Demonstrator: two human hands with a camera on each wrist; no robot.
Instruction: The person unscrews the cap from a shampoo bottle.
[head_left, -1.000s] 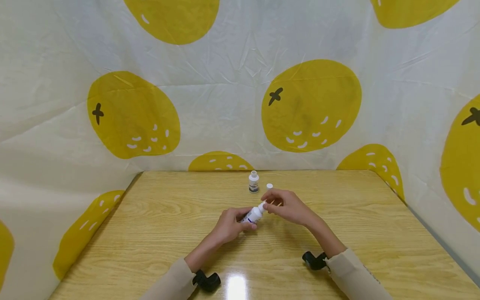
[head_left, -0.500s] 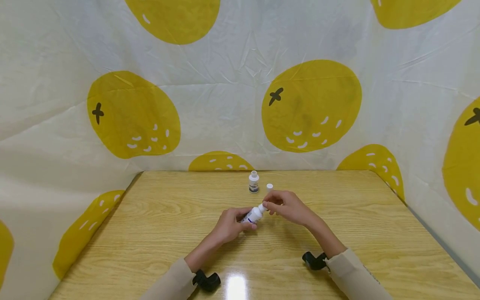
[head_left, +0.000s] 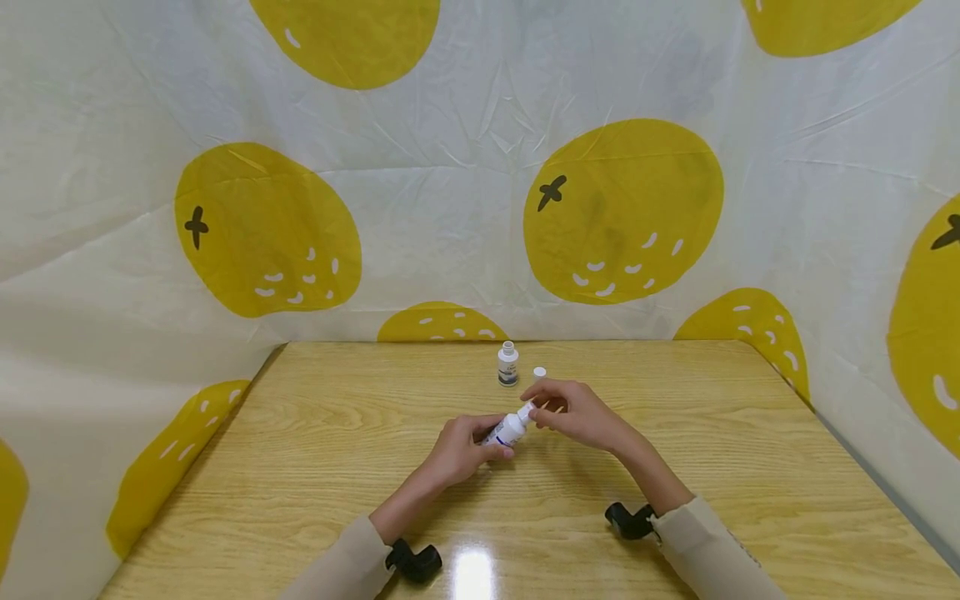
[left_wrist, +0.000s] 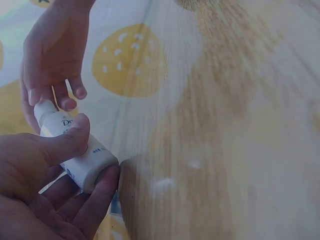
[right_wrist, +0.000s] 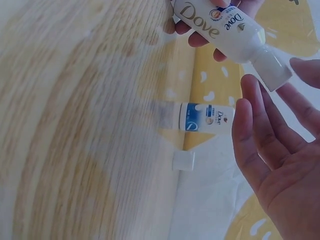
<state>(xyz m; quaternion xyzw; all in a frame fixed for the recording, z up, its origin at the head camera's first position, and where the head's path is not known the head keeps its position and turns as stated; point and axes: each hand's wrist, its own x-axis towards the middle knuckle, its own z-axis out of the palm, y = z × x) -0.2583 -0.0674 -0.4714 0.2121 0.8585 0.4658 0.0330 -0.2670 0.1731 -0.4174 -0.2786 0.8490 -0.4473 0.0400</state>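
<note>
My left hand [head_left: 462, 454] grips a white Dove bottle [head_left: 510, 430] around its body, holding it tilted above the table with its top towards the right. At its upper end sits a white cap [right_wrist: 271, 67], which my right hand [head_left: 576, 412] holds between thumb and forefinger. The other right fingers stand loosely spread beside it, as the right wrist view shows. Beyond the hands, a second white Dove bottle [head_left: 507, 367] stands upright without a cap, its threaded neck bare. A loose white cap [head_left: 539, 372] lies close to its right, partly hidden behind my right hand.
The wood-grain table [head_left: 337, 417] ends at the back against a white curtain [head_left: 442, 233] with yellow fruit prints. Curtain also hangs at both sides. Black wrist mounts [head_left: 414, 562] are worn at both cuffs.
Half a second ago my right fingers were curled closer around the cap; now they are spread wider, as they were a second ago. My left hand and the bottle have barely moved.
</note>
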